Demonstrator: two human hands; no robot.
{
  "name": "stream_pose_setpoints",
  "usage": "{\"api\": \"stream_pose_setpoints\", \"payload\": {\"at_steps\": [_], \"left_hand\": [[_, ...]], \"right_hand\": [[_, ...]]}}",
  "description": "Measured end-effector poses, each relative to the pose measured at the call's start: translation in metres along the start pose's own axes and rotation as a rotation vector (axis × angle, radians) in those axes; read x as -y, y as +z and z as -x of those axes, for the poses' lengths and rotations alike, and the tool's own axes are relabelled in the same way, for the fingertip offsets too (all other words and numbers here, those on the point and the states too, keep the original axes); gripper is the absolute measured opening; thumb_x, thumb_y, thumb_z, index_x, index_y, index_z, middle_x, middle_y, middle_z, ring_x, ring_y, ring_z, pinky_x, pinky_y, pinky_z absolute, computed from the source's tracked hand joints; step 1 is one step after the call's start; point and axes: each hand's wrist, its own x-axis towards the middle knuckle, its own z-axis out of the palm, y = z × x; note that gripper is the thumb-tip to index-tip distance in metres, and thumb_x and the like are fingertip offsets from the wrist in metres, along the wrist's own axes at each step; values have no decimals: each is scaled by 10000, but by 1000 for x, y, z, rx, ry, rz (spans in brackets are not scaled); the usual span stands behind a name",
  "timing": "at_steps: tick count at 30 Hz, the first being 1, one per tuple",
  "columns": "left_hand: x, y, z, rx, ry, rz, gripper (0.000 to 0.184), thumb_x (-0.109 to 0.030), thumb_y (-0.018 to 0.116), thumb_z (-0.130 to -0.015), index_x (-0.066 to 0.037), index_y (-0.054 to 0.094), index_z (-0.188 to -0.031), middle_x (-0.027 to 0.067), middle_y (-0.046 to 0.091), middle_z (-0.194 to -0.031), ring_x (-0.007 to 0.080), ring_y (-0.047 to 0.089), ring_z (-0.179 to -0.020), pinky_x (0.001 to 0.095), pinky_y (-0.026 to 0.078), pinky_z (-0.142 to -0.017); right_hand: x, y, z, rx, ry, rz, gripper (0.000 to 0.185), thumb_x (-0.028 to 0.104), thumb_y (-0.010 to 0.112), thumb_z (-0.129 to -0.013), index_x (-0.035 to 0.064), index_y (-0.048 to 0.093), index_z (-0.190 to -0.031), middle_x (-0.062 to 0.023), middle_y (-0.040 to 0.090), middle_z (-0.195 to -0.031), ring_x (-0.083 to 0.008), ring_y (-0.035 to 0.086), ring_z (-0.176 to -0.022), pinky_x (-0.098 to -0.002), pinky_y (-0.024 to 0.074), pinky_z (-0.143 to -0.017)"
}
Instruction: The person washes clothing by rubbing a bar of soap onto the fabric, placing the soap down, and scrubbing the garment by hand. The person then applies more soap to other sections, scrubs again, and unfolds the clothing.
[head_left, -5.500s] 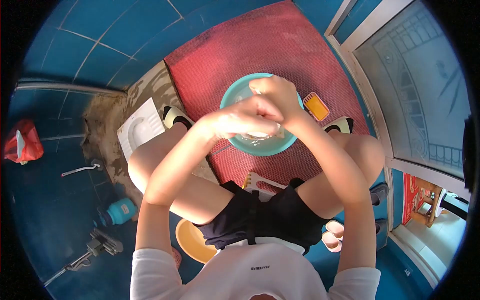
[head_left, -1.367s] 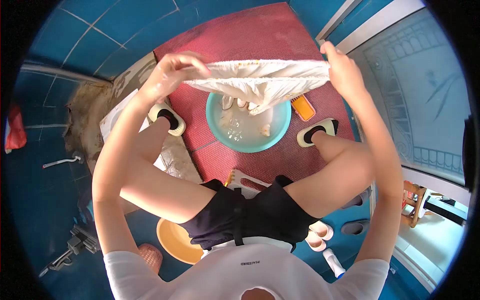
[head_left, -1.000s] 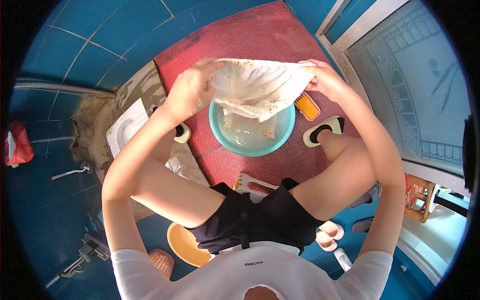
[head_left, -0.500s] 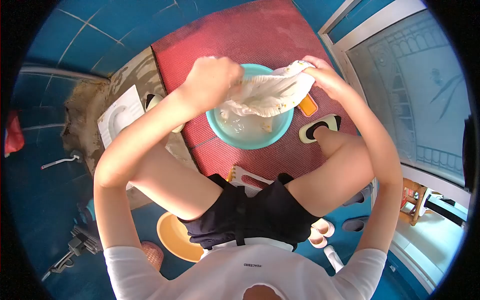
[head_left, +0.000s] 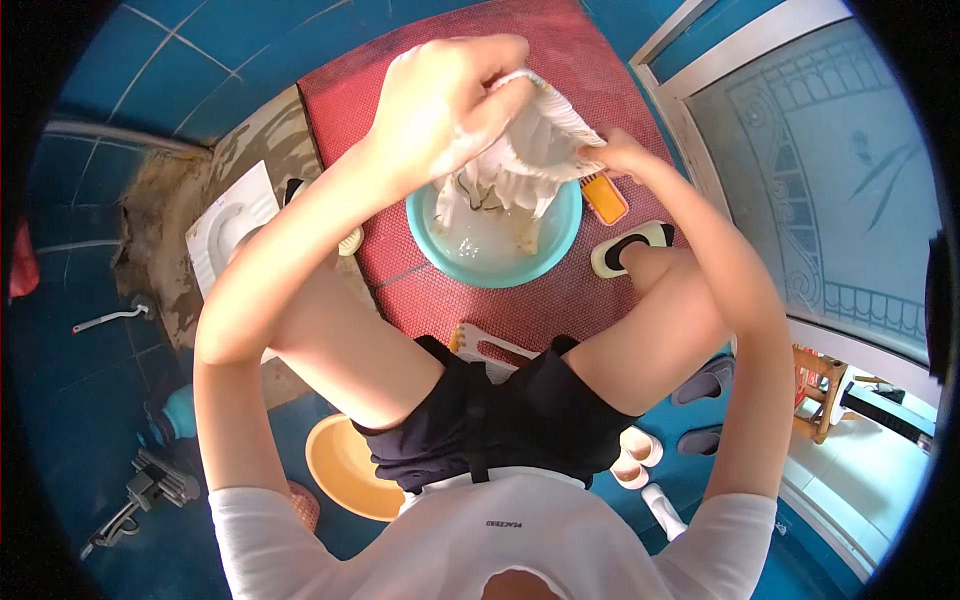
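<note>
A white cloth (head_left: 545,140) with a gathered, elastic-looking edge hangs above a turquoise basin (head_left: 492,276). My left hand (head_left: 455,95) is closed on the cloth's upper left edge, raised higher than the other hand. At the right end of the gathered edge, my right hand (head_left: 617,155) pinches the cloth. The lower folds hang down over the basin and cover its far rim. Cloudy water with some bubbles shows in the basin, along with pale cloth.
Right of the basin lies an orange soap dish or brush (head_left: 604,199) on the red mat (head_left: 400,120). A white squat toilet (head_left: 232,225) is at the left. Nearer are a yellow basin (head_left: 345,470), a white plastic stool (head_left: 488,347) and pink slippers (head_left: 636,457).
Earlier the cloth was stretched wide between both hands. Now my left hand is higher and further right, my hands are closer together, and the cloth hangs bunched between them.
</note>
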Motion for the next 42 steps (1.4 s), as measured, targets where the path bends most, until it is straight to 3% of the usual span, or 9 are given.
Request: {"api": "stream_pose_setpoints", "payload": {"at_steps": [4, 6, 16, 19, 24, 27, 33, 39, 42], "left_hand": [[10, -10, -3, 16, -157, 130, 122, -152, 470, -711, -31, 463, -699, 94, 503, -703, 231, 495, -629, 301, 392, -554], [21, -17, -7, -135, -257, 373, 147, -92, 433, -740, -12, 412, -618, 1, 379, -565, 78, 385, -564, 255, 352, -470], [114, -26, 17, 39, -421, 447, 58, -107, 418, -741, -54, 423, -718, -12, 413, -695, 70, 371, -654, 207, 313, -606], [134, -41, 18, 274, -274, 488, 179, 55, 344, -558, -13, 462, -673, 16, 485, -709, 98, 441, -685, 233, 363, -636], [135, -50, 25, 149, -410, 401, 295, 80, 343, -579, 36, 609, -697, 137, 600, -890, 203, 554, -841, 275, 420, -781], [139, -45, 29, 263, -230, 74, 313, 73, 369, -588, 49, 620, -774, 143, 610, -800, 209, 568, -771, 269, 433, -753], [105, -32, 21, 209, -343, 149, 217, -26, 463, -661, 35, 624, -792, 122, 611, -763, 172, 565, -711, 259, 434, -679], [92, -30, 19, 199, -294, 82, 211, -112, 519, -711, 22, 615, -842, 79, 566, -656, 124, 517, -610, 261, 418, -584], [76, -32, 17, 213, -289, -7, 225, -162, 568, -715, 22, 617, -835, 80, 540, -624, 121, 502, -586, 264, 407, -553]], "right_hand": [[-6, -6, 4, 427, 151, -448, 557, 91, 592, -704, 0, 328, -1186, -147, 513, -1042, -227, 578, -809, -335, 502, -657], [-2, -17, 11, 489, 166, -509, 547, -1, 549, -722, -18, 290, -1203, -157, 484, -1081, -233, 558, -872, -330, 501, -707], [-9, -61, 45, 354, -8, -919, 366, -22, 476, -776, 7, 356, -1121, -139, 439, -1089, -222, 476, -984, -338, 441, -826], [-16, -66, 45, 427, -121, -856, 260, -21, 465, -781, 8, 387, -1027, -114, 448, -1034, -213, 478, -983, -347, 444, -835], [-24, -94, 69, 320, -107, -589, 140, 20, 430, -816, 33, 393, -950, -62, 442, -950, -161, 497, -943, -313, 476, -804], [-33, -100, 64, 290, -148, -519, 82, 49, 423, -831, 58, 385, -904, -44, 438, -932, -134, 497, -908, -289, 484, -773], [-14, -78, 62, 311, -375, -484, 128, 54, 455, -819, 98, 341, -784, -20, 432, -928, -104, 484, -873, -257, 448, -730], [7, -57, 71, 265, -532, -591, 65, 11, 480, -784, 47, 511, -829, -57, 412, -1039, -132, 454, -914, -262, 390, -790], [5, -56, 66, 101, -853, 52, 153, 17, 479, -777, 55, 605, -856, -71, 411, -984, -183, 447, -905, -262, 365, -802]]}}
